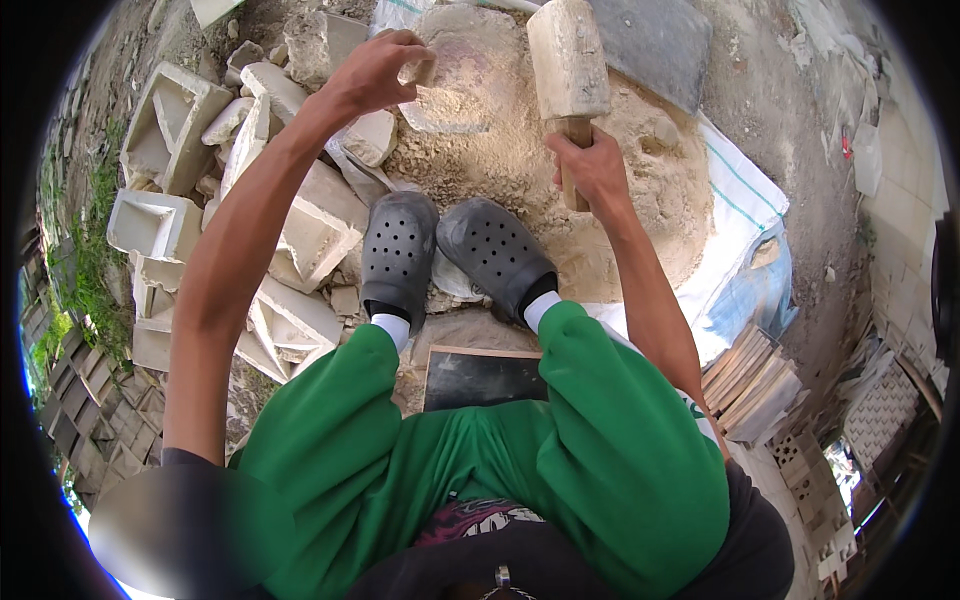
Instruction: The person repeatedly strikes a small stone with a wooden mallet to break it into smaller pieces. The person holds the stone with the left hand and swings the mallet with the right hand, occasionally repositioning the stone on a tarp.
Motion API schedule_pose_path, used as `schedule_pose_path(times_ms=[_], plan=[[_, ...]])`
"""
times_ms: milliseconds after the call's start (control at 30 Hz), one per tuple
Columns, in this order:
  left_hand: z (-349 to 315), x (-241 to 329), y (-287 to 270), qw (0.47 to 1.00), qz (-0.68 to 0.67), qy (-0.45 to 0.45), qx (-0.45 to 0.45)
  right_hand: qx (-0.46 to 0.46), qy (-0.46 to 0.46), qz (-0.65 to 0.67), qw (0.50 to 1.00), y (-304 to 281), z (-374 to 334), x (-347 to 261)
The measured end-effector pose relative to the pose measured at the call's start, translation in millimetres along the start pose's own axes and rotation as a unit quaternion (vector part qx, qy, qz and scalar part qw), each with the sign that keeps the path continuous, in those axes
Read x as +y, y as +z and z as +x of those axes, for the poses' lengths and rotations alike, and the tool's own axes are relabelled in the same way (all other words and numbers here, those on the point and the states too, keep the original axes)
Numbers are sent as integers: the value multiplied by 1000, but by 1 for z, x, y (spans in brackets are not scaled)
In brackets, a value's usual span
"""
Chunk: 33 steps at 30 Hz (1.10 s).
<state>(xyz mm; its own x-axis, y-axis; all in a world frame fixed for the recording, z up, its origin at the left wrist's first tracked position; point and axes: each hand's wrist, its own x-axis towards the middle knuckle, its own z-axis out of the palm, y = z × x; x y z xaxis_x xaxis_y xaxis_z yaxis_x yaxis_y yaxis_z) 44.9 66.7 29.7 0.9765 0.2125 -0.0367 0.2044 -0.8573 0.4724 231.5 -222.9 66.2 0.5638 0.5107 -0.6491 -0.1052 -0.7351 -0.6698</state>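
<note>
My right hand (pixel 598 170) is closed round the short handle of a wooden mallet (pixel 570 65). Its thick, dust-covered head points away from me, above the pile of pale crushed rubble (pixel 455 150). Over the left far side of that pile, my left hand (pixel 388 68) is curled with its fingers bent round a small pale chunk (pixel 420 72), partly hidden by the fingers. Under the chunk lies a flat, dusty stone-like surface (pixel 470 60). A thin grey strip (pixel 445 126) rests in the powder below my left hand.
Broken cream-coloured moulded blocks (pixel 325 220) heap up on the left. A white sack sheet (pixel 745 200) spreads under the powder, with a dark slab (pixel 655 45) at the far right. My grey clogs (pixel 400 250) stand at the pile's near edge. Stacked thin boards (pixel 750 380) lie to the right.
</note>
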Motion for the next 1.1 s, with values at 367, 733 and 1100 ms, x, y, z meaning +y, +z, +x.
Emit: schedule_pose_path(times_ms=[367,733,1100], plan=[[-6,32,21,999,-36,-12,-19,6,-2,-7,1000,3,0,-1],[5,45,11,1000,-28,7,-1,-3,-9,11,1000,3,-2,4],[9,67,36,1000,-7,3,-9,-7,0,24,1000,13,-4,4]])
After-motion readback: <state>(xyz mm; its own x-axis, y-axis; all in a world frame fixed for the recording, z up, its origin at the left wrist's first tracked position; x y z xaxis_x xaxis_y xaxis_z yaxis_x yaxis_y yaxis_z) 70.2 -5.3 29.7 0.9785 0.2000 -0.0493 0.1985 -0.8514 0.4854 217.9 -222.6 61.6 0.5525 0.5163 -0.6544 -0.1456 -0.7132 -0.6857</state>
